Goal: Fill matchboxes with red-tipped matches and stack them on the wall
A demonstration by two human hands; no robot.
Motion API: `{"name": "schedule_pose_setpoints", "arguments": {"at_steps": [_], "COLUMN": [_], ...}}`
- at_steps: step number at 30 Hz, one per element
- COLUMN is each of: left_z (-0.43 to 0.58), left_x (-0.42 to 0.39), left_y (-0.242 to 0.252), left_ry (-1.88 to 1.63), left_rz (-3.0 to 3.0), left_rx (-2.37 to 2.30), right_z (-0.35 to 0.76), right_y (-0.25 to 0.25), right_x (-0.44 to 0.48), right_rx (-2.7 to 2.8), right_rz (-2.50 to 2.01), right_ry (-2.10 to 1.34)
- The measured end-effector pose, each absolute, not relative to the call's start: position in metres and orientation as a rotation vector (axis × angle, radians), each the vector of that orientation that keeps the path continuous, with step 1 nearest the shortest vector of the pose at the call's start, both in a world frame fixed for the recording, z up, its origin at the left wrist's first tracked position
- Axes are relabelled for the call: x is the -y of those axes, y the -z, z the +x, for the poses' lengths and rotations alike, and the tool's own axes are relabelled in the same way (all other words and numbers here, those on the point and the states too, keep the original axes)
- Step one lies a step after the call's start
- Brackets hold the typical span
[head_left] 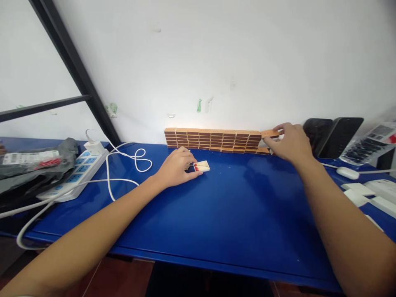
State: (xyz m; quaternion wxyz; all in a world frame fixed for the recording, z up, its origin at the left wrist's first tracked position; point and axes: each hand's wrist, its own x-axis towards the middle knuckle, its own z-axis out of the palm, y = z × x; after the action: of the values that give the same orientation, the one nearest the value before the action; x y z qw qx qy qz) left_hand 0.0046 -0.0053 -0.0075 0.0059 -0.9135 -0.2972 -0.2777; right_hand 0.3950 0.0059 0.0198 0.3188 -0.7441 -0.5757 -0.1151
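Observation:
A low wall of stacked brown matchboxes (213, 139) stands against the white wall at the back of the blue table (235, 214). My right hand (289, 142) pinches one brown matchbox (269, 133) at the top right end of that stack. My left hand (177, 167) rests on the table with its fingers curled on a small white and red matchbox (201, 166), with dark match tips showing beside the fingers.
A white power strip (81, 168) with looping white cables (123, 165) lies at the left, beside a grey plastic bag (34, 165). Two dark phones (332, 136), a calculator (366, 146), a white mouse (348, 172) and white boxes (368, 194) crowd the right edge.

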Motion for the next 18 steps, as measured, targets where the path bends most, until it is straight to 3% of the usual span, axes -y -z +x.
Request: {"name": "schedule_pose_setpoints", "arguments": {"at_steps": [7,11,18], "left_z": [0.005,0.005,0.006], "left_x": [0.006,0.005,0.005], "left_y": [0.008,0.01,0.008], "left_ry": [0.859,0.867,0.854], "left_rz": [-2.84,-2.862,-2.862], "left_rx": [0.947,0.944,0.95], "right_z": [0.366,0.373,0.364], "right_y": [-0.039,-0.037,-0.02], "right_x": [0.003,0.003,-0.009], "right_rx": [1.709,1.709,2.121], "right_rz": [-2.058,-2.131,-1.954], "right_ry": [0.22,0.311,0.098]}}
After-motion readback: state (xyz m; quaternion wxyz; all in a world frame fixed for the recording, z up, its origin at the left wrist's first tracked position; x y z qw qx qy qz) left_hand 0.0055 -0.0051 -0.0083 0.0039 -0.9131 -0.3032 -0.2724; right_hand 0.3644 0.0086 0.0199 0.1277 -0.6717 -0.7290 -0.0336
